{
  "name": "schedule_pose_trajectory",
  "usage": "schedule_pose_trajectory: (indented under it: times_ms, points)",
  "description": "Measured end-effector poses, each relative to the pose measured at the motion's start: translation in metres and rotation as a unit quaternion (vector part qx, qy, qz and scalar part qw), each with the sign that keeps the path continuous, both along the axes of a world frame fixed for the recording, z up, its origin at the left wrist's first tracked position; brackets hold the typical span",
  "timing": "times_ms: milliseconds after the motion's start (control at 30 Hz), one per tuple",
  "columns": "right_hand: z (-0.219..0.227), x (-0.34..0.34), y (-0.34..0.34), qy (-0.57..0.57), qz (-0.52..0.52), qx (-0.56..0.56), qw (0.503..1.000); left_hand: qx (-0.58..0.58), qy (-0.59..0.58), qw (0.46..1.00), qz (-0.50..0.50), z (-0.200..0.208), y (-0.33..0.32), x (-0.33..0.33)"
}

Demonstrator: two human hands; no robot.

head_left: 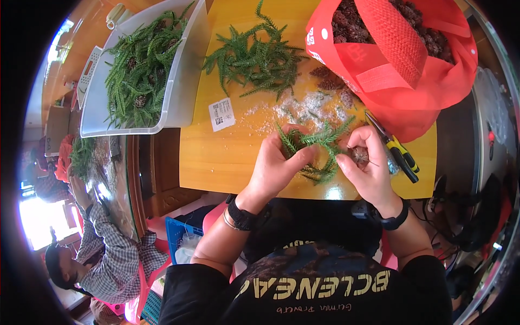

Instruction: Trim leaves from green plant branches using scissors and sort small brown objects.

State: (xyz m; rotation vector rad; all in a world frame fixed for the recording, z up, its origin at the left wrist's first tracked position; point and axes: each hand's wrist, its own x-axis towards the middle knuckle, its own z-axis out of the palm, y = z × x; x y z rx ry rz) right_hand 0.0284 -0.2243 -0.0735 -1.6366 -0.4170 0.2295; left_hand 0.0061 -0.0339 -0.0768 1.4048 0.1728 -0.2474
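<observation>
In front of my chest, over the near part of the yellow table [208,162], my left hand [273,165] is closed around a green artificial pine sprig [327,139]. Its needled branches fan out between both hands. My right hand [374,176] curls around a small brown pine cone [359,155], with thumb and index finger close to the sprig's right side. Whether the cone is fixed to the sprig cannot be made out. White flakes [309,105] and a few loose pine cones [330,82] lie just beyond my hands.
Wire cutters with yellow-black handles [400,153] lie right of my right hand. Behind them stands a red bag [428,100] of pine cones. A pile of green sprigs [252,62], a white label card [221,114] and a filled plastic bin [179,89] are farther left. Another person [111,260] sits at far left.
</observation>
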Motion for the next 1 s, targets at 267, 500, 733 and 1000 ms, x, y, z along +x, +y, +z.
schedule_pose_trajectory:
  times_ms: [267, 500, 733, 1000]
  points:
    - [0.021, -0.003, 0.005, -0.331, -0.052, -0.149, 0.930, 0.015, -0.020, 0.999, -0.038, -0.002, 0.002, 0.002]
    - [0.012, 0.002, 0.002, -0.330, 0.034, -0.214, 0.919, -0.103, 0.021, 0.992, -0.066, -0.001, 0.011, 0.005]
    - [0.019, 0.005, 0.001, -0.231, 0.047, -0.152, 0.960, -0.305, 0.046, 0.950, -0.055, -0.001, 0.022, 0.004]
    - [0.018, 0.005, -0.009, 0.077, 0.064, 0.055, 0.994, -0.348, 0.043, 0.929, -0.122, -0.003, 0.027, 0.006]
